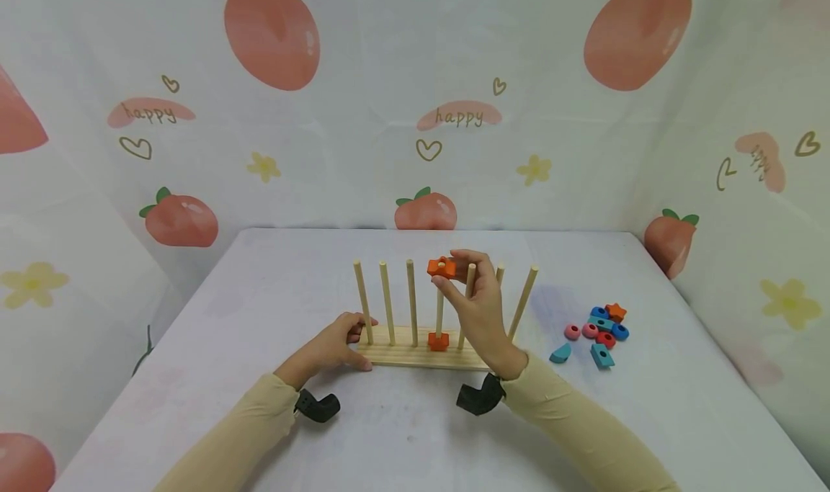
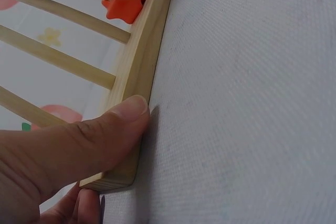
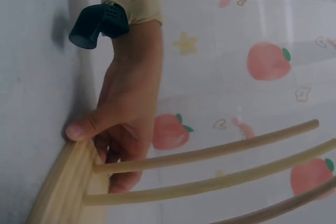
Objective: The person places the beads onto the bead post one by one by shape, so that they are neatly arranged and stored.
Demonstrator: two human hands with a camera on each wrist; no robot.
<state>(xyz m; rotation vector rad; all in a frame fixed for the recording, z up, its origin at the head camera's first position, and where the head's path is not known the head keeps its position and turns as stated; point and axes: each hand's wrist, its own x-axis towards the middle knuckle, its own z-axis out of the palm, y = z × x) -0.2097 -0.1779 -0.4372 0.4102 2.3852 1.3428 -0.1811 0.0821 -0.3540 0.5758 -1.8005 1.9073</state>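
A wooden peg rack (image 1: 415, 359) with several upright dowels stands on the table. My left hand (image 1: 333, 344) grips its left end, thumb on the front edge and fingers behind, as the left wrist view also shows. One orange star bead (image 1: 438, 342) sits low on the fourth dowel, against the base. Up at that dowel's tip, my right hand (image 1: 480, 305) pinches another orange star bead (image 1: 442, 267) between thumb and fingers, its hole around the tip. The right wrist view shows the left hand (image 3: 126, 114) on the rack, but not the held bead.
Right of the rack lies a loose group of beads: an orange star bead (image 1: 616, 312), pink beads (image 1: 572, 332), a red bead (image 1: 606, 340), blue beads (image 1: 620, 331) and teal pieces (image 1: 601, 356). A teal half-round piece (image 1: 560, 353) lies nearest the rack.
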